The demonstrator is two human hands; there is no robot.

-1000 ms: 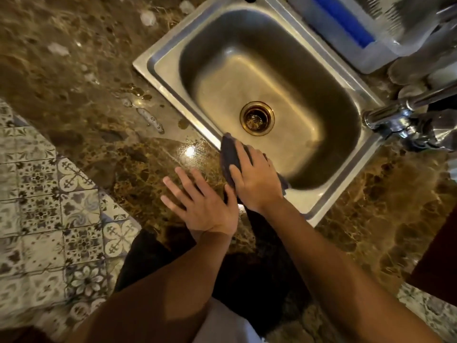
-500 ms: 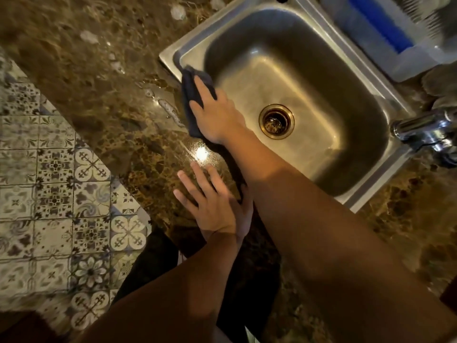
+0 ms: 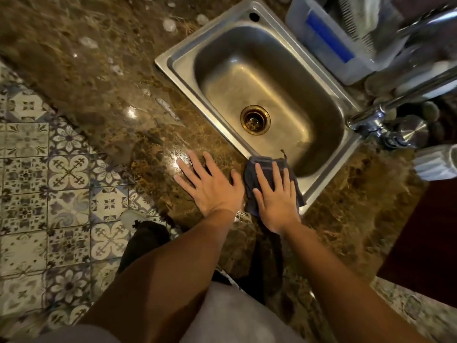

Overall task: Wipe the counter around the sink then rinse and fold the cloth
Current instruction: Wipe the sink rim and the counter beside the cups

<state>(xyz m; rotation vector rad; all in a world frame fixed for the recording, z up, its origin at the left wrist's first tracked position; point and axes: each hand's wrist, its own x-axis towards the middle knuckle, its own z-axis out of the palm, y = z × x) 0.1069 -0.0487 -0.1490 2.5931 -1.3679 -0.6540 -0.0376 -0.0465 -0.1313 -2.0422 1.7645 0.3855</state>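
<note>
Fingers (image 3: 261, 175) straight, the right hand (image 3: 274, 201) presses the cloth (image 3: 249, 180) — long axis toward the sink (image 3: 174, 68) — left hand (image 3: 212, 189) splayed on counter (image 3: 86, 58).

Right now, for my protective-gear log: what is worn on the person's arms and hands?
Nothing visible. The left hand and right hand are ungloved, with no rings on the fingers and no watch or bands at the wrists. Both forearms are bare, with no sleeves in view.

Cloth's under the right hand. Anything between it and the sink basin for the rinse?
Nothing visible. The cloth, pressed flat by the right hand, overlaps the sink rim at its near corner. The basin holds only the drain, and the left hand lies on the counter beside the cloth.
</note>
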